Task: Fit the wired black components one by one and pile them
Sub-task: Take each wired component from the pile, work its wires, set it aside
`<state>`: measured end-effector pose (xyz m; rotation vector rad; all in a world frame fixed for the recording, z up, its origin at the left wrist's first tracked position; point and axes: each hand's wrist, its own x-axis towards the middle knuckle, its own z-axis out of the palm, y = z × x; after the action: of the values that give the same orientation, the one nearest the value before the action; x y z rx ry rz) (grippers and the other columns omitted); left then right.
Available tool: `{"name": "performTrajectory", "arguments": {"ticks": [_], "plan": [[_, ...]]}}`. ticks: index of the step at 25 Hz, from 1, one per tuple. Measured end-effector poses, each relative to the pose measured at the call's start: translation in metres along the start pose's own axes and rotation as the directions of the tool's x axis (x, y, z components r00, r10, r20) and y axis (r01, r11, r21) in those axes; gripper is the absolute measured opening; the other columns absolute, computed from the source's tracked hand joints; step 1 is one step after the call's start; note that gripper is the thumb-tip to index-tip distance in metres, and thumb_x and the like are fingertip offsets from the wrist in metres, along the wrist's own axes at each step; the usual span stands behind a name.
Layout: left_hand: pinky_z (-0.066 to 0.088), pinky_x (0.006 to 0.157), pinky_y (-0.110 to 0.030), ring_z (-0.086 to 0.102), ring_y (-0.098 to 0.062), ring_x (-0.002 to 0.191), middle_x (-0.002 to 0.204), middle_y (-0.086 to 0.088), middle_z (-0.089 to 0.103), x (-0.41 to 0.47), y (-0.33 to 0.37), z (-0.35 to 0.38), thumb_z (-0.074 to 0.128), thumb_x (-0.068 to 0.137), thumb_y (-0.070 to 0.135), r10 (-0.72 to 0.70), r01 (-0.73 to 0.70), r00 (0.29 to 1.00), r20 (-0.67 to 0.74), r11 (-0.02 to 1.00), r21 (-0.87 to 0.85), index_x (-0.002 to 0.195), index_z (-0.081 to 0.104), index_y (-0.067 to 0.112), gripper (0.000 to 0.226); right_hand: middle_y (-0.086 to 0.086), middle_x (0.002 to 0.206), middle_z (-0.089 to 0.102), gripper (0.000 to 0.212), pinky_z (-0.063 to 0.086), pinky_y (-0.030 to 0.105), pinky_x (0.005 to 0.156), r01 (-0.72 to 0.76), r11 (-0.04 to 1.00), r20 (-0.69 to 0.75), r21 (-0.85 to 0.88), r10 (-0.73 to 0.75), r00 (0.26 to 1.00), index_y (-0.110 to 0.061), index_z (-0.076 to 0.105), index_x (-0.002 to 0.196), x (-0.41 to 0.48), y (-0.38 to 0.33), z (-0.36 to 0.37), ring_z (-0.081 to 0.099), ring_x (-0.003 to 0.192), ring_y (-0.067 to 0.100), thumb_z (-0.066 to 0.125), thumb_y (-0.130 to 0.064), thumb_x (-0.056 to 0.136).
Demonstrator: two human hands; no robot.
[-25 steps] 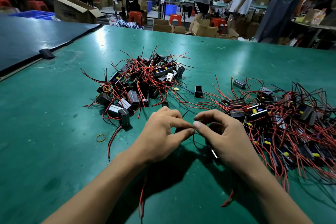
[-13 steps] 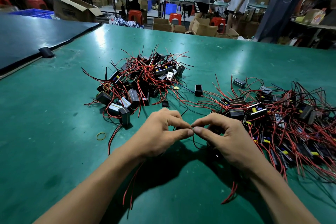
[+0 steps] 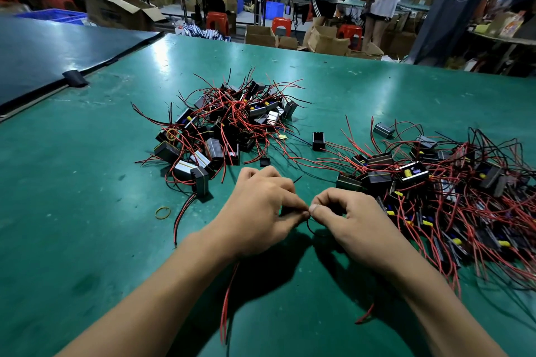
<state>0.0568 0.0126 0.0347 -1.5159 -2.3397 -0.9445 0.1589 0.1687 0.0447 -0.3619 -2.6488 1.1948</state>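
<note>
A thin black wire [image 3: 308, 226] is pinched between thumb and forefinger by both the left hand [image 3: 258, 211] and the right hand [image 3: 352, 219], with the fingertips touching, over the near middle of the green table [image 3: 87, 240]. Its component cannot be made out. Wired black components are heaped in a left pile [image 3: 226, 130] farther off and a right pile [image 3: 435, 182].

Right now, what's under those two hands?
A thin black wire loops below the left hand and right hand; red wires trail under the wrists on the green table. Their grip hides anything else.
</note>
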Motion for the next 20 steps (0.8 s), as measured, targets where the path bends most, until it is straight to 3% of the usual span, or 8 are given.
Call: {"name": "performTrajectory", "arguments": {"ticks": [4, 8, 10, 15, 20], "plan": [[0.031, 0.076, -0.036, 0.051, -0.014, 0.08, 0.07, 0.013, 0.061, 0.001, 0.002, 0.002, 0.068, 0.081, 0.04, 0.039, -0.035, 0.997, -0.068, 0.997, 0.064, 0.08, 0.077, 0.032, 0.012, -0.013, 0.053, 0.052, 0.021, 0.033, 0.015, 0.05, 0.001, 0.999, -0.008, 0.032, -0.001, 1.0, -0.018, 0.066, 0.072, 0.001, 0.001, -0.001, 0.041, 0.049, 0.001, 0.064, -0.023, 0.092], [0.036, 0.077, -0.035, 0.049, -0.015, 0.08, 0.07, 0.011, 0.058, 0.002, -0.005, -0.001, 0.075, 0.083, 0.034, -0.128, 0.125, 0.992, 0.003, 0.956, -0.267, 0.085, 0.08, 0.026, 0.01, -0.009, 0.074, 0.069, 0.005, 0.046, 0.014, 0.061, 0.104, 0.981, -0.045, 0.164, -0.098, 0.994, -0.027, 0.074, 0.085, -0.002, 0.004, -0.012, 0.059, 0.064, 0.005, 0.076, -0.022, 0.087], [0.036, 0.075, -0.029, 0.048, -0.013, 0.079, 0.069, 0.01, 0.057, 0.003, -0.006, -0.003, 0.076, 0.082, 0.029, -0.157, 0.175, 0.985, 0.078, 0.915, -0.364, 0.086, 0.08, 0.022, 0.009, -0.013, 0.081, 0.07, 0.017, 0.049, 0.015, 0.064, 0.198, 0.972, -0.104, 0.123, -0.185, 0.977, -0.03, 0.074, 0.093, -0.003, 0.006, -0.016, 0.061, 0.069, 0.006, 0.08, -0.019, 0.082], [0.036, 0.068, -0.015, 0.048, -0.002, 0.07, 0.066, 0.008, 0.054, 0.004, -0.005, -0.007, 0.075, 0.083, 0.018, -0.165, 0.234, 0.97, 0.177, 0.828, -0.51, 0.087, 0.079, 0.011, 0.009, -0.013, 0.085, 0.07, 0.017, 0.046, 0.015, 0.069, 0.365, 0.929, -0.159, 0.059, -0.352, 0.922, -0.026, 0.075, 0.085, 0.0, 0.009, -0.017, 0.063, 0.074, 0.014, 0.083, -0.012, 0.079], [0.038, 0.069, -0.017, 0.05, -0.003, 0.07, 0.069, 0.008, 0.054, 0.004, -0.007, -0.011, 0.074, 0.085, 0.02, -0.175, 0.271, 0.959, 0.221, 0.792, -0.547, 0.088, 0.08, 0.014, 0.009, -0.01, 0.088, 0.072, 0.013, 0.046, 0.014, 0.068, 0.392, 0.917, -0.148, 0.079, -0.378, 0.914, -0.02, 0.079, 0.088, 0.001, 0.01, -0.015, 0.065, 0.074, 0.015, 0.082, -0.011, 0.079]]}}
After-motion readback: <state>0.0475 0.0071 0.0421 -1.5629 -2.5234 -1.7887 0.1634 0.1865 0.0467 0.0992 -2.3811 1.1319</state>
